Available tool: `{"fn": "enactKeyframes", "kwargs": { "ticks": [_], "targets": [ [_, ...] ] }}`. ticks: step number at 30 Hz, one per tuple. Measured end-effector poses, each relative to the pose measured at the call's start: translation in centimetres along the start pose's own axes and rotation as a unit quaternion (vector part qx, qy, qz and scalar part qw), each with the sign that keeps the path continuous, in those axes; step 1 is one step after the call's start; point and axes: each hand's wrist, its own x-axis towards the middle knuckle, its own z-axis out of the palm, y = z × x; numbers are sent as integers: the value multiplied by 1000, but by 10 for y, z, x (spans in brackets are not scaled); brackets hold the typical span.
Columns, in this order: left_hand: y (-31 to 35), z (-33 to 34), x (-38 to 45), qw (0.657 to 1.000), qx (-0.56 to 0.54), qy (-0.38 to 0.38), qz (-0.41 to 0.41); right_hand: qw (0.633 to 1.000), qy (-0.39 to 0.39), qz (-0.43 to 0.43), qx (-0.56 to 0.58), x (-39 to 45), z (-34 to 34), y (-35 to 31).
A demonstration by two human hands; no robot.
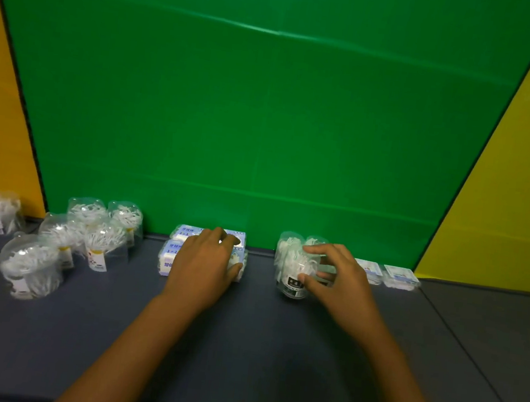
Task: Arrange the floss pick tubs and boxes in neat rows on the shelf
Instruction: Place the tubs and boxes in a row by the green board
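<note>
Right hand [340,283] curls around the upright black-labelled floss tub [295,270], just left of its palm; left hand [205,265] lies flat, fingers extended, on the blue boxes [174,250].

Your clear round floss pick tubs with yellow labels [88,233]: upright, loosely clustered, lower left of frame | pale blue-and-white floss pick boxes [179,247]: two rows touching, centre, against the backdrop | clear black-labelled tubs [294,267]: upright, bunched, right of centre | flat clear packs [400,277]: side by side, right.
</note>
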Motion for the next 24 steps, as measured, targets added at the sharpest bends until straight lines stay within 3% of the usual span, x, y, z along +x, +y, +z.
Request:
{"fn": "enactKeyframes", "kwargs": {
  "ticks": [11,17,24],
  "targets": [
    [30,0,-30,999,10,-21,-38,999,-37,-7,25,-18,18,44],
    [34,-10,-39,999,10,-24,-48,996,-62,-15,-61,-15,7,35],
    [9,-43,-54,997,30,4,-73,973,-43,-99,-203,0,7,-23]
  ]
}}
